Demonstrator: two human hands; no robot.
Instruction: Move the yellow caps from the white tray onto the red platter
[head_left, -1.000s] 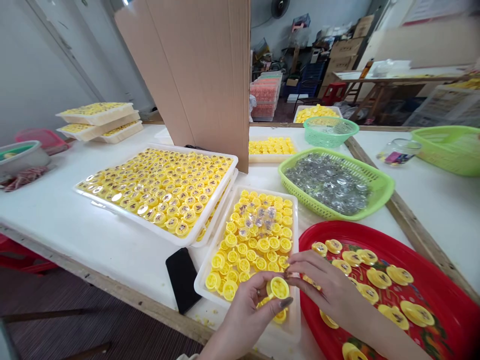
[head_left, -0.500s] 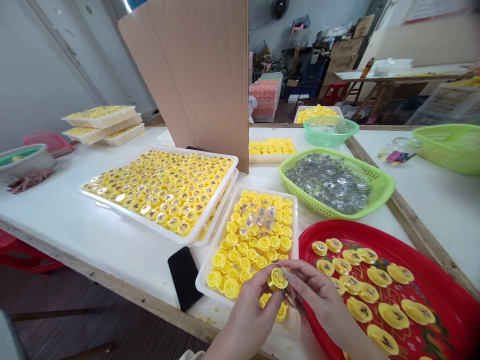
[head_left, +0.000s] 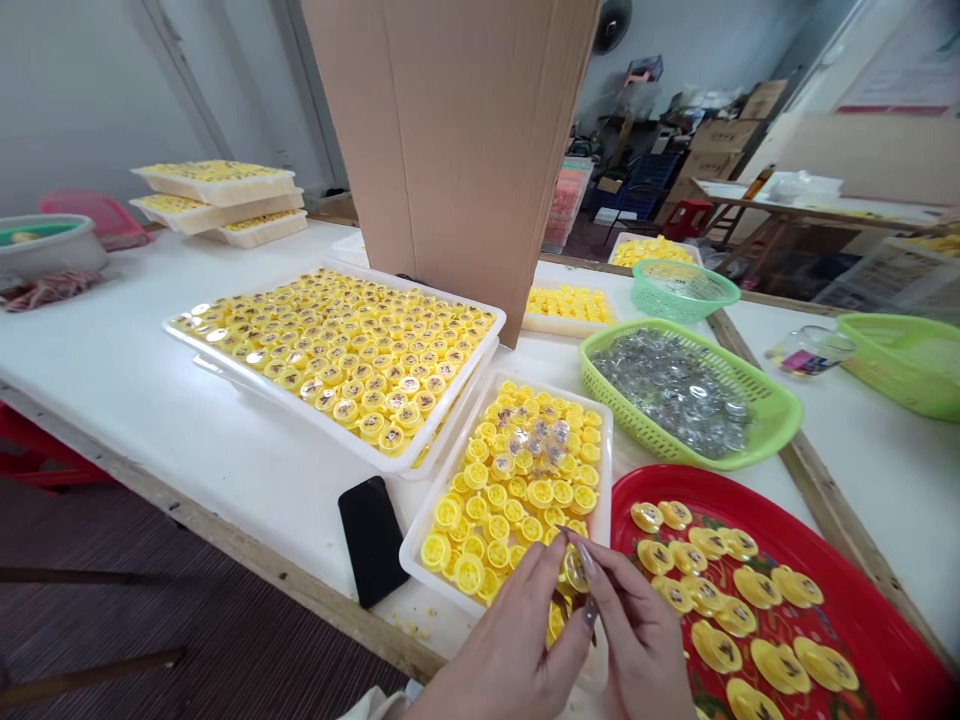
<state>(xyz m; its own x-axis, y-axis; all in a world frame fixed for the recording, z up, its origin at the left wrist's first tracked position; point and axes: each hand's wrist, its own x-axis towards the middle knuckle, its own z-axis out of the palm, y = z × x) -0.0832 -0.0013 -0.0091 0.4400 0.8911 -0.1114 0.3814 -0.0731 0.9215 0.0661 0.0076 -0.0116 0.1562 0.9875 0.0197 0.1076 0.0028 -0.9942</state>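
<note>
My left hand [head_left: 517, 640] and my right hand [head_left: 637, 630] meet at the bottom edge, both pinched on one small yellow cap [head_left: 574, 570]. They hover over the near end of a white tray [head_left: 420, 535] filled with loose yellow caps. Just right of my hands lies a round red tray [head_left: 862, 560] with several yellow caps laid out flat. A black phone [head_left: 373, 538] lies on the table left of the white tray.
A large white tray [head_left: 341, 440] of finished yellow caps sits to the left. A green basket [head_left: 772, 410] holds clear pieces at right, behind it a smaller teal basket [head_left: 684, 290]. A tall cardboard sheet [head_left: 450, 130] stands behind. Stacked trays [head_left: 217, 205] sit far left.
The view has swung and dipped, so everything sits lower and more to the right. My hands have drawn nearer to me, both still pinching the yellow cap.
</note>
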